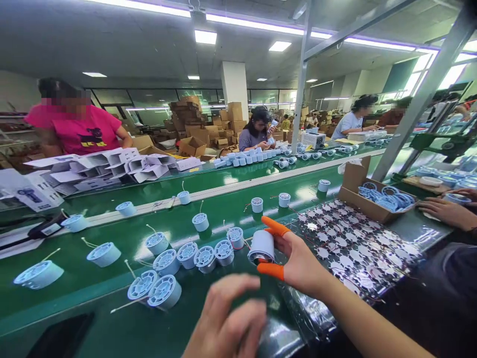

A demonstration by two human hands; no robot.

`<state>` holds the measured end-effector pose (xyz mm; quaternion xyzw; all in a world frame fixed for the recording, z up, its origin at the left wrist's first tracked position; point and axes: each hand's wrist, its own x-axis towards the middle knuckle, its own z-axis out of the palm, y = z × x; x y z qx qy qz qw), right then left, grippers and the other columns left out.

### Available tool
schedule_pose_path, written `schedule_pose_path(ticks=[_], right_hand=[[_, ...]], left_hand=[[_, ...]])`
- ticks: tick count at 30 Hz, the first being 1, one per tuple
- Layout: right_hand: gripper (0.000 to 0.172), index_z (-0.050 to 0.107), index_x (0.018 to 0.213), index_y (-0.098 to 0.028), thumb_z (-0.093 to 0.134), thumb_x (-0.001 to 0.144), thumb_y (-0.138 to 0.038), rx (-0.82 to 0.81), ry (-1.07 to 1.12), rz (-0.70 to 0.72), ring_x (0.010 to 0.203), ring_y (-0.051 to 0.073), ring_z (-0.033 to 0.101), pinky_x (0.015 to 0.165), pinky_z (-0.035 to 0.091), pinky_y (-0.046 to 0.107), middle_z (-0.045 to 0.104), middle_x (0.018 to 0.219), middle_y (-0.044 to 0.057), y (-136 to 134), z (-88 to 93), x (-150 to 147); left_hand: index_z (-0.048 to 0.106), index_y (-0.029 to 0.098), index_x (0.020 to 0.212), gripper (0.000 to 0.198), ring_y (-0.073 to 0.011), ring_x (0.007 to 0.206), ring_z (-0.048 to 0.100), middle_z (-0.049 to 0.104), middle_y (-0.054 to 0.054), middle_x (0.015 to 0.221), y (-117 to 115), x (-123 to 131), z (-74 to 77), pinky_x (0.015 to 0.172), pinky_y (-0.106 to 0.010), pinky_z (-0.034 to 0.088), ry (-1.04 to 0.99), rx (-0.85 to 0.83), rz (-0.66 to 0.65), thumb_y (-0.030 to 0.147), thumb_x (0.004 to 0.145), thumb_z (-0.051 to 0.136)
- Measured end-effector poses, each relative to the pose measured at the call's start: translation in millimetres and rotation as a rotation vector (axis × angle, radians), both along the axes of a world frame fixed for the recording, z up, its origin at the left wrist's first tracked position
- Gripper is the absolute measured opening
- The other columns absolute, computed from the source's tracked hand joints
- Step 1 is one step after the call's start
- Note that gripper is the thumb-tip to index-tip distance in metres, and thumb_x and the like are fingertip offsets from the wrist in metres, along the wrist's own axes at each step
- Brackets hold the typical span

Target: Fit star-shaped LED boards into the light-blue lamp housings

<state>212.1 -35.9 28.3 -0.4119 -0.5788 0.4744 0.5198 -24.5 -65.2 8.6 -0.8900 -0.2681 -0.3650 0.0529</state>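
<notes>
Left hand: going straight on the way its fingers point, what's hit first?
The left hand would probably meet the orange-covered thumb of the right hand, which holds a pale blue housing. Depth is unclear and the left hand is blurred, so it might pass under.

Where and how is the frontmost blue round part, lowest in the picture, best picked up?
I'd grip the frontmost blue part by its outer side wall, probably coming from the picture's right: its spoked face points up, that side looks free, and other blue parts crowd its left and back.
</notes>
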Motion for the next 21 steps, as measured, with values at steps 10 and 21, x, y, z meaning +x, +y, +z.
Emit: schedule_pose_path(ticks=[10, 21], right_hand=[[0.045, 0.064, 0.126, -0.017, 0.066, 0.086, -0.039, -0.126, -0.833, -0.444, 0.105, 0.032, 0.068, 0.09, 0.053, 0.046, 0.07, 0.114, 0.016, 29.0, -15.9, 73.5], [0.023, 0.077, 0.089, -0.022, 0.058, 0.08, -0.013, -0.192, -1.188, -0.379, 0.086, 0.03, 0.072, 0.074, 0.05, 0.038, 0.077, 0.092, 0.012, 48.8, -43.4, 123.7]], left_hand=[[0.064, 0.017, 0.109, 0.035, -0.0253, 0.088, 0.064, 0.069, -0.01, 0.094, 171.4, 77.9, 49.7, 0.079, -0.033, 0.048, 0.183, -0.43, 0.19, 0.041, 0.085, 0.068], [0.064, 0.013, 0.115, 0.042, -0.0254, 0.116, 0.062, 0.068, -0.013, 0.125, 260.5, 10.3, 30.3, 0.092, -0.029, 0.047, 0.443, -0.595, 0.387, 0.04, 0.083, 0.062]])
